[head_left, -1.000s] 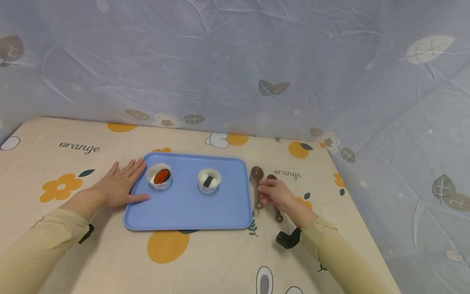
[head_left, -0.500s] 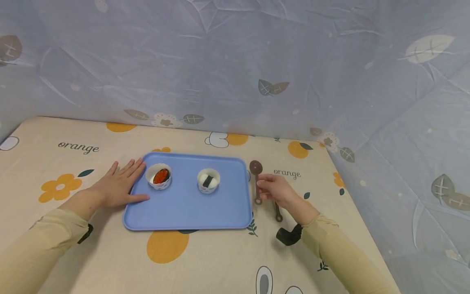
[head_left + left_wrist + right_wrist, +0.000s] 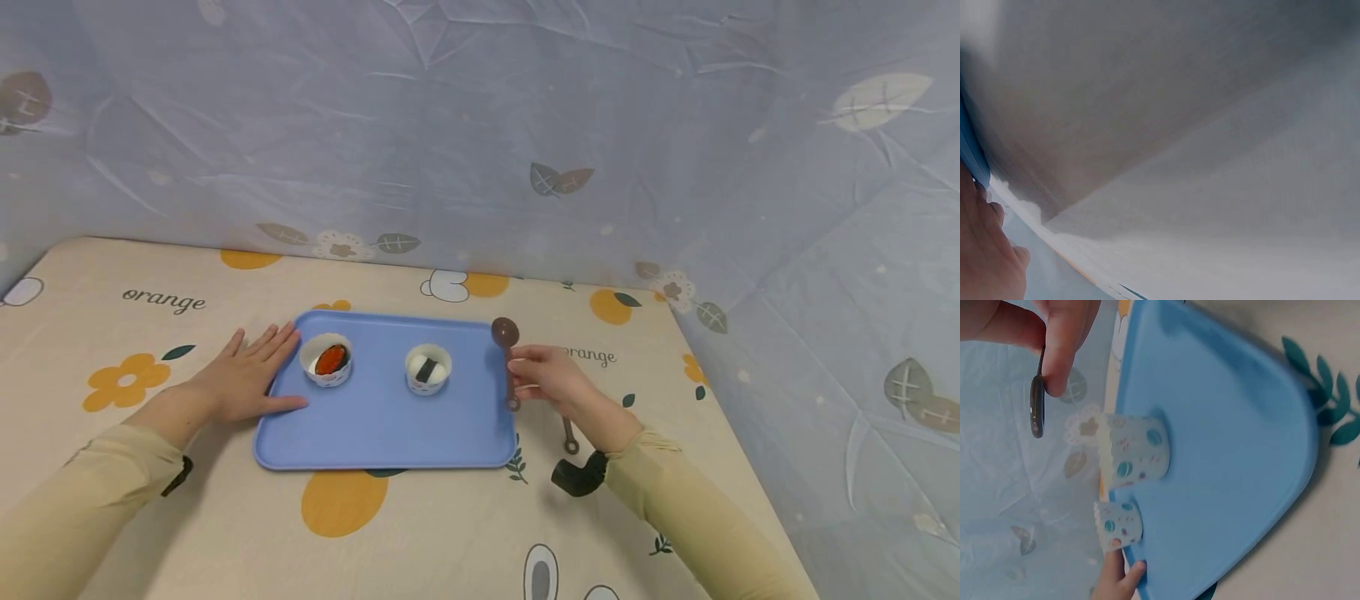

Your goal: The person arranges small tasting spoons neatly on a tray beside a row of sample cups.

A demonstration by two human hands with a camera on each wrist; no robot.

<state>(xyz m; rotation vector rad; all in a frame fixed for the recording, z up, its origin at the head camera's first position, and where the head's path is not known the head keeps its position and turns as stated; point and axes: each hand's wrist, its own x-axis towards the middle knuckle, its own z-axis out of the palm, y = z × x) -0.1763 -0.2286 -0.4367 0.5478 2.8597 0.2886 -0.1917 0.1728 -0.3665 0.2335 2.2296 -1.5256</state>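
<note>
My right hand point(image 3: 553, 379) pinches the handle of a brown round-bowled spoon point(image 3: 506, 332), held over the right edge of a blue tray point(image 3: 390, 429). In the right wrist view, part of the spoon point(image 3: 1037, 409) sticks out below the fingers. My left hand point(image 3: 238, 385) lies with spread, straight fingers on the tray's left edge. Two white paper cups stand on the tray. The left cup point(image 3: 326, 381) holds a toy sushi piece point(image 3: 330, 360) with a red top. In the right cup point(image 3: 427, 387) sits a white piece with a black band point(image 3: 427, 370).
A second brown spoon point(image 3: 571, 439) lies on the patterned cloth point(image 3: 420, 533), mostly hidden by my right hand. A black device point(image 3: 580, 477) sits at my right wrist. Behind the table hangs a grey-blue curtain point(image 3: 480, 125).
My right hand has lifted the spoon and carried it left from beside the tray to over its right edge. The left hand, tray and cups have stayed put.
</note>
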